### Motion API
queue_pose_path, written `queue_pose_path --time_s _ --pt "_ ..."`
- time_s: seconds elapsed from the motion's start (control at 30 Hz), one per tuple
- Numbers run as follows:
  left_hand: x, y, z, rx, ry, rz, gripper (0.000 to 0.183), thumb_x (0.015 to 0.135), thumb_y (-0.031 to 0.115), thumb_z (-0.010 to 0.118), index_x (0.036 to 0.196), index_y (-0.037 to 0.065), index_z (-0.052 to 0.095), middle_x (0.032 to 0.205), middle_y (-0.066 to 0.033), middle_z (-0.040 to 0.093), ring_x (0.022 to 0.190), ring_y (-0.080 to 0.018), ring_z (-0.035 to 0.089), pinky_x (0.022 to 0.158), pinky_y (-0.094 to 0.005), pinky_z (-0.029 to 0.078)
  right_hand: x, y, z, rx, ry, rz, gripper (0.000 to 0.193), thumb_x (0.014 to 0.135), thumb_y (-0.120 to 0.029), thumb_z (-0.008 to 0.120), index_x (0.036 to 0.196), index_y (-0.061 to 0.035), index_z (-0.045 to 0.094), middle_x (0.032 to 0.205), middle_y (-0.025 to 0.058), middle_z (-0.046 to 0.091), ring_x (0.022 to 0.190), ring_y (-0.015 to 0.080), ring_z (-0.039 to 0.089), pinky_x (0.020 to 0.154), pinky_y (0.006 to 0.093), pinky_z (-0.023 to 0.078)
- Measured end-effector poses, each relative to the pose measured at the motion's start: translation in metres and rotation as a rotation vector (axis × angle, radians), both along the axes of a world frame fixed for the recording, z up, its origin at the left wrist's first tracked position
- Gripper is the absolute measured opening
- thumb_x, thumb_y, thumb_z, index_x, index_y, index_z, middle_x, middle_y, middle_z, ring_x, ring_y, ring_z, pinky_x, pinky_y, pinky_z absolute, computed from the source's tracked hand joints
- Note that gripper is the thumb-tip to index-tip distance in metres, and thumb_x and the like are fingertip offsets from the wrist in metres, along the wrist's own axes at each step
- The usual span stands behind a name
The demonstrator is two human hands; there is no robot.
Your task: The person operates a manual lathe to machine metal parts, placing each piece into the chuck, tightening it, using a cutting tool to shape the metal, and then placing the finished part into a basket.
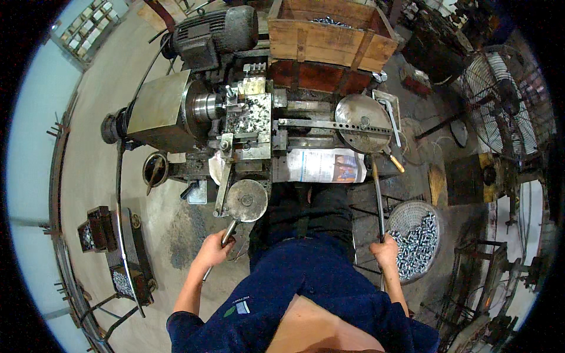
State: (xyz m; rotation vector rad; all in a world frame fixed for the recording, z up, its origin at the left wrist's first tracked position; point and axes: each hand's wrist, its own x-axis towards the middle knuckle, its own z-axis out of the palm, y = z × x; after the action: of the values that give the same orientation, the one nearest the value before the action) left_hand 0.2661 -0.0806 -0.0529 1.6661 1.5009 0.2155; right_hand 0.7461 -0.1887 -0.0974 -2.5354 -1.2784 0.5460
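A small lathe [247, 117] stands in front of me, its slide strewn with metal chips. My left hand [215, 250] is wrapped round a metal lever [230, 230], which runs up beside a round metal disc [246, 200] at the machine's front. On the other side, my right hand [385, 253] grips a long lever [378, 197] that rises to the lathe's right end. Above it are a larger round plate [360, 117] and a bar with a row of holes [329, 125]. The fingertips of both hands are partly hidden.
Right of my right hand stands a round basket [438, 232] of small shiny metal parts [416, 250]. A newspaper [312, 165] lies along the lathe's front. Behind are a motor [215, 32] and a wooden crate [329, 38]; a fan [500, 100] stands right. Boxes of parts [97, 229] sit left.
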Motion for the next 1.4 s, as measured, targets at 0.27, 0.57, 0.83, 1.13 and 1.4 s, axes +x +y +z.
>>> queue_pose_path --time_s 0.27,0.57,0.83,1.13,1.4 --pt "-0.002 0.001 0.010 -0.149 0.069 0.013 0.025 0.076 0.021 0.065 0.092 0.003 0.058 0.081 -0.0150 0.064 0.076 -0.0299 0.062 0.068 -0.0379 0.047 0.056 0.014 -0.019 -0.209 -0.336 0.170 0.029 0.062 -0.034 0.059 0.068 -0.0062 0.064 0.069 0.0180 0.061 0.067 0.0365 0.060 0.060 0.0445 0.048" --pt "-0.113 0.068 -0.081 -0.185 -0.372 0.398 0.048 0.077 0.026 0.066 0.114 -0.003 0.053 0.090 -0.0129 0.064 0.083 -0.0220 0.062 0.072 -0.0342 0.048 0.195 0.135 0.019 -0.418 -0.532 -0.268 0.037 0.071 -0.031 0.057 0.101 -0.0101 0.061 0.105 0.0126 0.062 0.102 0.0289 0.057 0.092 0.0501 0.036" --pt "-0.175 0.141 -0.137 0.313 0.738 0.124 0.043 0.080 0.041 0.056 0.100 0.003 0.060 0.097 -0.0195 0.062 0.085 -0.0358 0.060 0.072 -0.0439 0.048 0.102 0.133 0.001 0.226 -0.672 0.036 0.075 0.057 -0.025 0.066 0.125 -0.0061 0.043 0.129 0.0198 0.043 0.127 0.0314 0.032 0.105 0.0480 0.022" --pt "-0.189 0.128 -0.288 0.482 0.849 0.629 0.039 0.077 0.044 0.059 0.081 0.005 0.059 0.077 -0.0190 0.063 0.070 -0.0373 0.061 0.060 -0.0470 0.049 0.039 0.098 -0.025 0.259 -0.282 0.216 0.037 0.056 -0.017 0.062 0.091 -0.0029 0.065 0.104 0.0167 0.059 0.108 0.0333 0.049 0.096 0.0443 0.035" --pt "-0.171 0.135 -0.192 0.307 0.764 0.198 0.029 0.075 0.036 0.059 0.090 0.011 0.058 0.085 -0.0132 0.064 0.077 -0.0329 0.062 0.068 -0.0442 0.049 -0.027 0.211 0.110 0.631 -0.204 0.569 0.037 0.054 -0.011 0.061 0.090 -0.0025 0.063 0.091 0.0147 0.059 0.091 0.0337 0.053 0.082 0.0401 0.043"
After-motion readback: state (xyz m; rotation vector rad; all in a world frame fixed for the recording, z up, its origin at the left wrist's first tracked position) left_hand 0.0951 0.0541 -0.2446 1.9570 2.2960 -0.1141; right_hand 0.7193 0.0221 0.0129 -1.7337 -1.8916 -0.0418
